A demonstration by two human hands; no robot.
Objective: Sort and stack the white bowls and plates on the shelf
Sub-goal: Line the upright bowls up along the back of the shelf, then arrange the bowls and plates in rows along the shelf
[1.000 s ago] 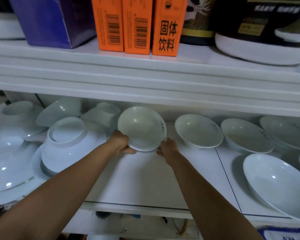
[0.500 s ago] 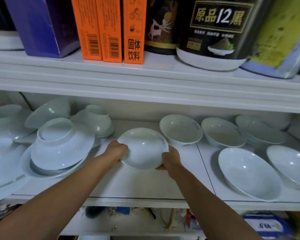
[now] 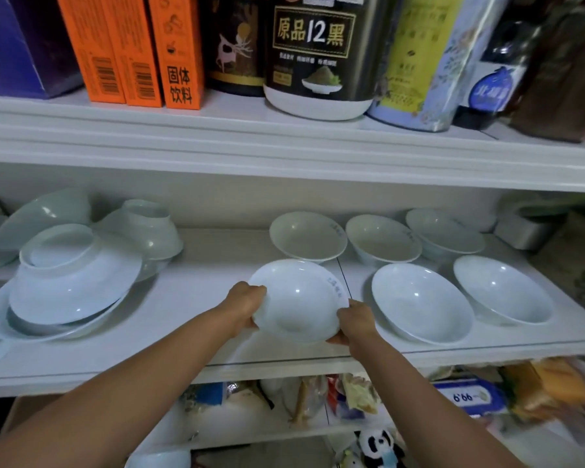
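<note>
I hold a white bowl [image 3: 299, 298] by its rim over the front of the white shelf [image 3: 190, 298]. My left hand [image 3: 247, 304] grips its left edge and my right hand [image 3: 355, 324] grips its lower right edge. Right of it stand two large upright bowls, one near [image 3: 421, 302] and one further right [image 3: 502, 288]. Behind them is a row of three smaller bowls: [image 3: 308, 236], [image 3: 382, 239], [image 3: 444, 231]. At the left an upturned bowl [image 3: 71, 275] lies on a plate [image 3: 0, 325], with more upturned bowls [image 3: 149, 231] behind.
The upper shelf carries orange boxes [image 3: 132, 52], a purple box [image 3: 17, 45], dark tins [image 3: 318, 55] and a patterned bag [image 3: 433, 62]. A grey box [image 3: 527, 231] sits at the far right of the bowl shelf. Packets and a panda toy [image 3: 379, 447] lie below.
Both hands have carried the bowl forward and to the right, from the back of the shelf toward its front edge. My view has swung right, showing more bowls there.
</note>
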